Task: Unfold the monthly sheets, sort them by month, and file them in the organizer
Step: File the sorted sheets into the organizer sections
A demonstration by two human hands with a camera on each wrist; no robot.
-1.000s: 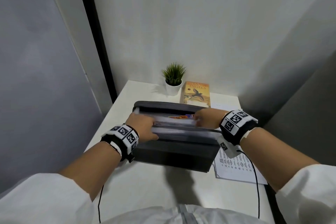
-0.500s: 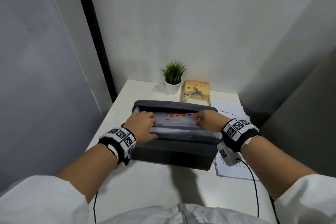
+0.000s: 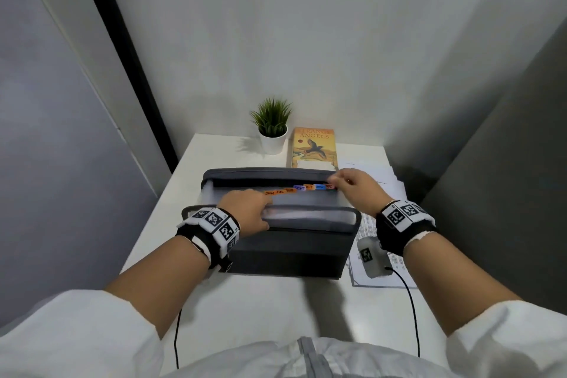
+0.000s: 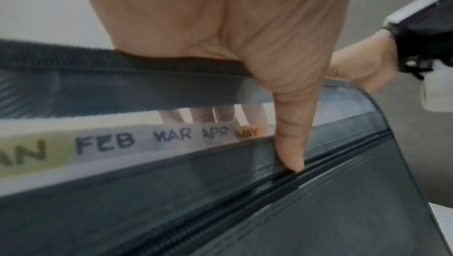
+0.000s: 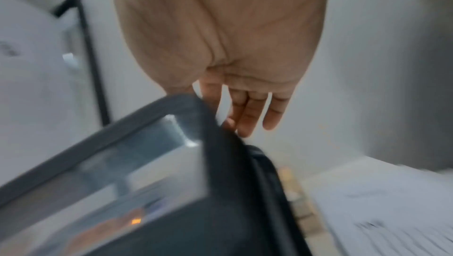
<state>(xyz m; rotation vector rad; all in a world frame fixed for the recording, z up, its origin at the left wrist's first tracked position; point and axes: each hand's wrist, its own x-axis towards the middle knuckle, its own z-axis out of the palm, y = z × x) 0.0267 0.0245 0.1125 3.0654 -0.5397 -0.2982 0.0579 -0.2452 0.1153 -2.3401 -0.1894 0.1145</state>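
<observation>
Organizer held open on the worktop, filing not finished

The left hand gripped the near edge of the grey organizer, fingers inside behind the month tabs. The right hand, fingers loosely straight, touched its far right corner and held nothing. Printed sheets lay just beside it at the right, so I judged that some sheets remained to file.

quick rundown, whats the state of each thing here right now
organizer: unzipped, mouth spread open, month tabs showing
left hand: fingers inside among the pockets, thumb on the front zipper edge
right hand: fingers at the rear right rim, grip unclear
monthly sheets: flat on the table right of the organizer, not filed
book: closed, cover facing the camera
potted plant: upright
</observation>
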